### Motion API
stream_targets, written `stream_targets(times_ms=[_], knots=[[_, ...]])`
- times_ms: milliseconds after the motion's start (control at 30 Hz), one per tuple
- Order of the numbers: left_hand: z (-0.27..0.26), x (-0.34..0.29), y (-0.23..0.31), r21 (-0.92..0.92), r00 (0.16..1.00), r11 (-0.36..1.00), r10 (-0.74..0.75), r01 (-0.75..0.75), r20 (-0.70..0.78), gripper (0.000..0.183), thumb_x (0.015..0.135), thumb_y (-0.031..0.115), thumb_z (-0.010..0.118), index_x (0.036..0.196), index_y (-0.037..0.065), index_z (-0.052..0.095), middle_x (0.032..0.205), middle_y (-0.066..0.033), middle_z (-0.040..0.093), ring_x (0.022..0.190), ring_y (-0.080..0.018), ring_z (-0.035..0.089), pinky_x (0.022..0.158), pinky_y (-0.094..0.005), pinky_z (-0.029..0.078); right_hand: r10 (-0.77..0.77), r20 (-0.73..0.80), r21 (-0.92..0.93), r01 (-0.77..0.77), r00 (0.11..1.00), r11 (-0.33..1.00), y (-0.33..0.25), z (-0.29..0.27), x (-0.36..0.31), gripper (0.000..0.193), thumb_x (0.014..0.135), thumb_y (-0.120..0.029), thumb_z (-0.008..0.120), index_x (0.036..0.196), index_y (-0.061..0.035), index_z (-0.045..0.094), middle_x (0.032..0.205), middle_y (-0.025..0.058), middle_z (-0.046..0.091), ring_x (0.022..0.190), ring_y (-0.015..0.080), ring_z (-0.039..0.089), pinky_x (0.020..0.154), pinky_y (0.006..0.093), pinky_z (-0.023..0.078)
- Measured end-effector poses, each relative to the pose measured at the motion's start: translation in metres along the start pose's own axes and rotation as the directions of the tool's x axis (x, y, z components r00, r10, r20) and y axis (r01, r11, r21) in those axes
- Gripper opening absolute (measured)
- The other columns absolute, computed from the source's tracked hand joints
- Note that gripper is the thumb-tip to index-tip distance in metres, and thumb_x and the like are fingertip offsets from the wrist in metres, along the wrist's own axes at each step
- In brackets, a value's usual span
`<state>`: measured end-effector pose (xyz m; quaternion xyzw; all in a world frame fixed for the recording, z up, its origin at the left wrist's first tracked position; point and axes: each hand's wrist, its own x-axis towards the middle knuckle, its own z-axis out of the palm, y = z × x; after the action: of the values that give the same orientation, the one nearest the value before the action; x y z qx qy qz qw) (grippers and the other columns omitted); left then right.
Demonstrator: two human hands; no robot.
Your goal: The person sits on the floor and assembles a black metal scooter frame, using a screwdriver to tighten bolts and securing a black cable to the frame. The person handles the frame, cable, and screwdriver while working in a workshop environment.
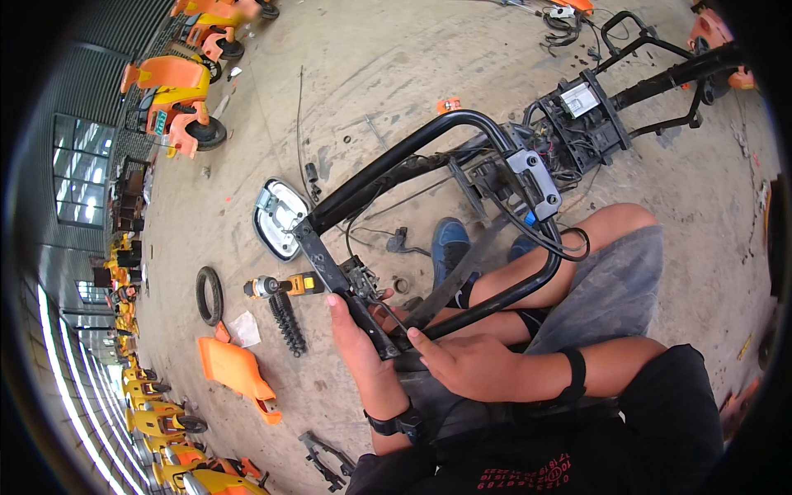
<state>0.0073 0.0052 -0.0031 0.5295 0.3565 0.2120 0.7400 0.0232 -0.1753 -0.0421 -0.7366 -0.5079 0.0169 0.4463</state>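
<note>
A black tubular frame (396, 169) stretches from just before me toward the far right. My left hand (363, 346) wraps around its near left end, thumb on the outer side, fingertips showing past the bar. My right hand (474, 363) is beside that end, fingers partly curled and a fingertip at the bar; I cannot tell whether it grips anything. On the floor to the left lie a yellow-and-black power tool (304, 283), a dark coil spring (287, 326) and an orange panel (233, 367).
</note>
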Motion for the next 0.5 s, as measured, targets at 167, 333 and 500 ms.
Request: stream_targets(times_ms=[167,333,500], knots=[[0.001,0.001,-0.002,0.004,1.000,1.000,0.018,-0.018,-0.006,0.063,0.105,0.058,0.045,0.129,0.001,0.058,0.110,-0.0144,0.071,0.084,-0.0248,0.072,0.058,-0.0319,0.060,0.132,-0.038,0.147,-0.125,0.991,0.981,0.000,-0.023,0.010,0.048,0.094,-0.011,0.065,0.136,0.0100,0.051,0.081,0.0144,0.070,0.068,0.0296,0.070,0.061,0.0365,0.055],[-0.011,0.008,-0.009,0.001,1.000,1.000,0.003,-0.003,0.025,0.063,0.104,0.059,0.046,0.131,0.003,0.058,0.111,-0.0146,0.070,0.086,-0.0257,0.072,0.060,-0.0335,0.059,0.226,-0.065,0.223,-0.206,0.972,0.953,-0.005,-0.029,0.016,0.039,0.098,-0.013,0.063,0.129,0.0088,0.058,0.086,0.0196,0.072,0.072,0.0355,0.070,0.062,0.0411,0.055],[-0.004,0.007,-0.010,0.004,0.998,0.999,0.051,-0.051,-0.019,0.063,0.104,0.059,0.047,0.131,0.004,0.058,0.111,-0.0140,0.071,0.087,-0.0258,0.072,0.064,-0.0334,0.057,0.395,0.061,0.376,-0.388,0.917,0.841,-0.004,-0.050,0.020,0.036,0.100,-0.015,0.060,0.128,0.0073,0.059,0.090,0.0230,0.072,0.075,0.0394,0.070,0.064,0.0442,0.055]])
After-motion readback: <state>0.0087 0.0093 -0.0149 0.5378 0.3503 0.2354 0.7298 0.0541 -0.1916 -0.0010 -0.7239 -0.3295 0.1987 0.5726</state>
